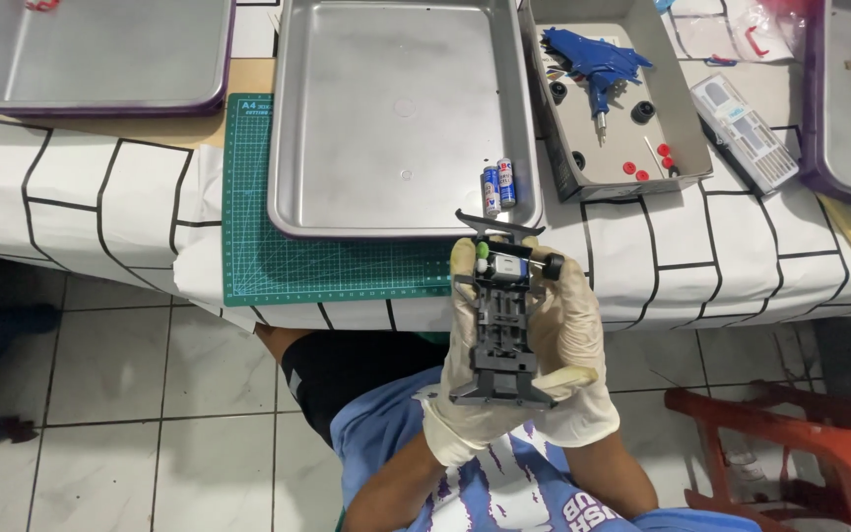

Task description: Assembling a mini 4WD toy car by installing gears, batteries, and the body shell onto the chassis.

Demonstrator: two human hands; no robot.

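- We hold a grey plastic chassis [502,330] above our lap, just off the table [100,197] edge.
- Left hand [460,374] and right hand [573,355], in thin cream gloves, have fingers wrapped around its sides.
- Beyond: a smooth steel tray [347,148] holding two cylindrical batteries [497,185], on a gridded green mat [248,227].
- Box [682,108] with blue shell [593,59] to the right.

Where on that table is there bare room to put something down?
Most of the large steel tray is bare, save two small batteries at its near right corner. The green cutting mat left of it is free. The grey parts box is crowded.
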